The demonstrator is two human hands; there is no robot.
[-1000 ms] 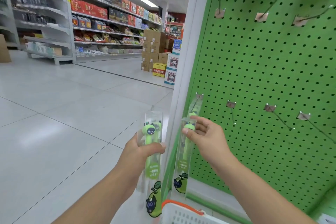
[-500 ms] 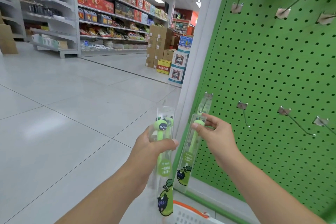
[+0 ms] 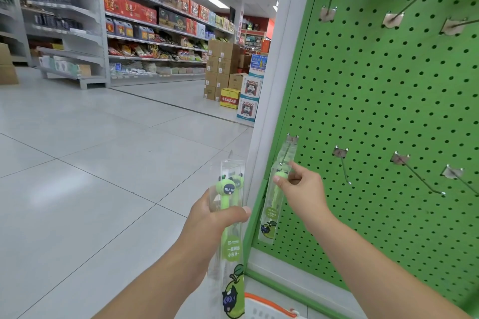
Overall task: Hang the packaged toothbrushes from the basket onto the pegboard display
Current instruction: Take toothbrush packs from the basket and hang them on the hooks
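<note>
A clear packaged toothbrush (image 3: 275,197) is pinched near its upper part by the right hand (image 3: 298,190), thumb and curled fingers closed on the pack, with its hang tab raised at about 12 o'clock from the hand, against the leftmost hook (image 3: 284,155) of the lower row on the green pegboard (image 3: 375,101). Whether the tab hole is already threaded over the hook tip cannot be told, since clear plastic overlaps the wire. A second toothbrush pack (image 3: 230,228) is gripped around its middle by the left hand (image 3: 215,217), held upright at about 9 o'clock from the first pack and apart from it. The packs are judged to be light, long and fairly stiff, but smooth and likely slippery, with thin walls that could buckle under a hard squeeze; a hold just below the tab is judged best, so the hole can be steered. Three further bare hooks (image 3: 344,166) are seen at 3 o'clock from the right hand. The rim of the white, orange-edged basket (image 3: 269,305) shows at 6 o'clock, at the bottom edge of the view. Stocked shelves (image 3: 145,41) are seen across the tiled floor (image 3: 90,176) at 10 o'clock.
</note>
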